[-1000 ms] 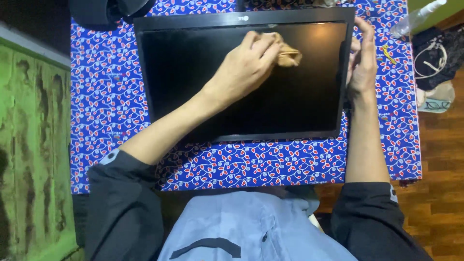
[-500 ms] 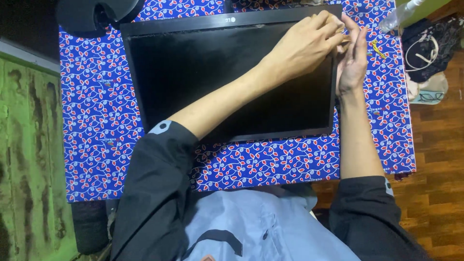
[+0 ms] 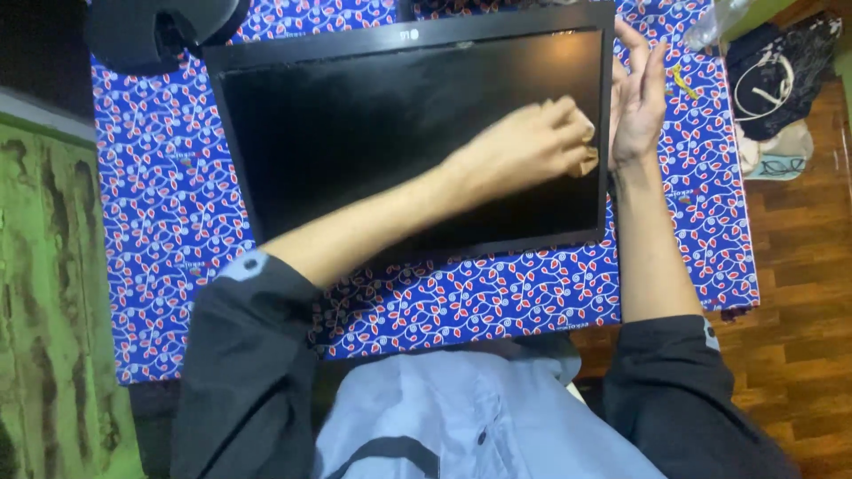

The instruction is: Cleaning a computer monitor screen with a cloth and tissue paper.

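Clear plastic bag (image 3: 710, 25) at table's far right corner. Left hand (image 3: 532, 142) fingers clamped on small tan cloth (image 3: 587, 161) against flat black monitor (image 3: 373, 133); right hand (image 3: 635, 102) fingers apart, bracing its right edge.

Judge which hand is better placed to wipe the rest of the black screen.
Left. The left hand already presses the small tan cloth on the monitor screen, while the right hand rests open against the monitor's right edge, probably steadying it.
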